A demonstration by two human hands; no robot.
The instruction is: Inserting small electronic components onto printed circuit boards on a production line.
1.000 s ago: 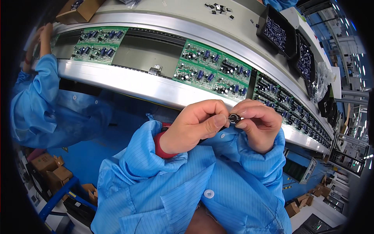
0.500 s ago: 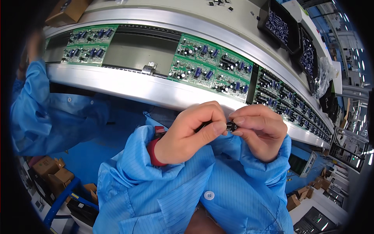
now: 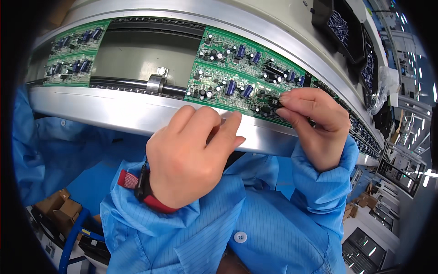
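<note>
A green circuit board panel (image 3: 214, 82), fitted with upright dark blue capacitors and small round parts, lies on the rails in front of me. Over its right near section, my right hand (image 3: 319, 121) is closed, thumb and index finger pinched on a small black electronic component (image 3: 280, 103) close to the board; its exact kind is hard to see. My left hand (image 3: 189, 157), a red and black band on its wrist, is curled just above the near metal rail (image 3: 132, 112). Its inner fingers are hidden, so I cannot make out what it holds.
Another green panel (image 3: 75, 55) sits further left on the conveyor, past a metal roller clamp (image 3: 156, 83). At the back right stand black bins (image 3: 338, 27) of blue capacitors beside a clear plastic bag (image 3: 378, 93). A co-worker's blue sleeve (image 3: 27, 146) shows at left.
My hands have parted from in front of my chest. The right one has reached forward over the board with the black component; the left has moved left, near the rail. The panels appear further left.
</note>
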